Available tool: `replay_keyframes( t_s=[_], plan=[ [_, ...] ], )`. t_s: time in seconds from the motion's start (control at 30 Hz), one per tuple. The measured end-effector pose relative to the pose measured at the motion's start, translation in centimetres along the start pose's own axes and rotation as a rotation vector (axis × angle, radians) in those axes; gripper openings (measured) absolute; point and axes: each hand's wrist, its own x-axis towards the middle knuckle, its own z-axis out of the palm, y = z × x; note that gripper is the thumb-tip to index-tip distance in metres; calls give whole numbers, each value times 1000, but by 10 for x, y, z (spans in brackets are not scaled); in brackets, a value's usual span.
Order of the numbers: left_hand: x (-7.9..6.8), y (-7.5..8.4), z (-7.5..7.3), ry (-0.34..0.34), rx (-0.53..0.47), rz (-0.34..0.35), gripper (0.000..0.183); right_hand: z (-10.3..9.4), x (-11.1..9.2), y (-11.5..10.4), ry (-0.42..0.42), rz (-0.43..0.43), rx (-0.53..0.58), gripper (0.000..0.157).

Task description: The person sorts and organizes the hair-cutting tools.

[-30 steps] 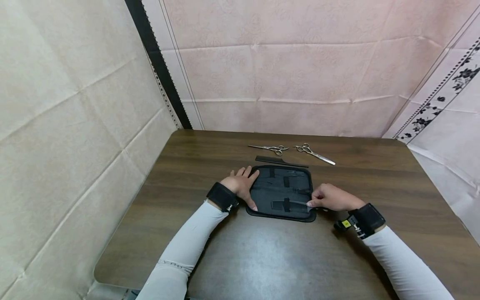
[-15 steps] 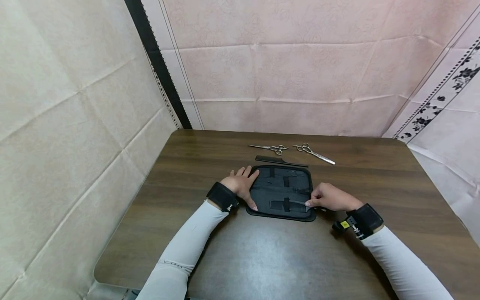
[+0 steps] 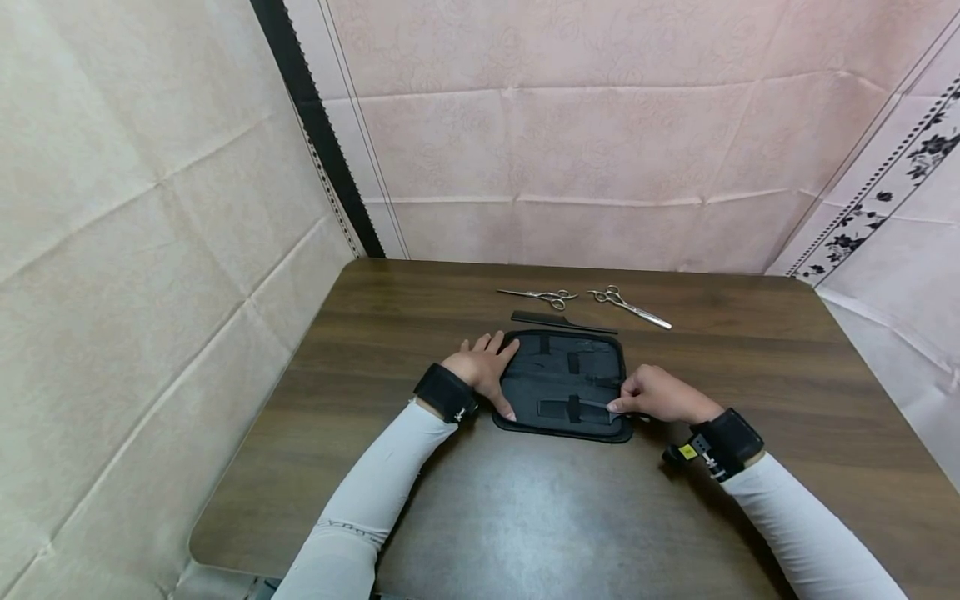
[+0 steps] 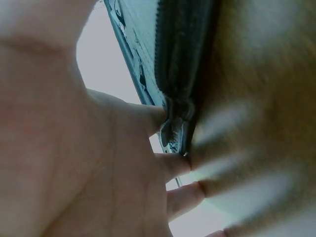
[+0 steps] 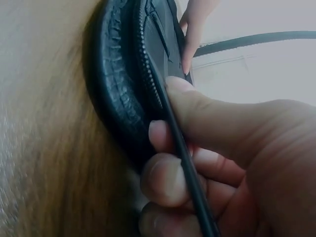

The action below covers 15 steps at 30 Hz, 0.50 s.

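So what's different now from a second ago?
The right hand crept a little left, sliding the slim dark tool it pinches further into the black case. Nothing was grabbed or let go. The left hand stays on the case, and the loose comb and both scissors lie where they were.

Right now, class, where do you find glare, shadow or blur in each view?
Head view: pale glare on the table, dark shadow beside the right sleeve. Left wrist: table blurred, shadow streaks beside the left hand. Right wrist: pale haze behind the right hand, table grain blurred.
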Motion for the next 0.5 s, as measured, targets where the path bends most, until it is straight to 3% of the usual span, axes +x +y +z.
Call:
replay_keyframes(
  t_s=[0.37, 0.5],
  plan=[
    [1, 0, -1, -1, 16, 12, 136, 2, 0, -3, 34, 51, -14, 41],
    [0, 0, 0, 0, 19, 7, 136, 4, 1, -2, 45, 35, -6, 44]
  ],
)
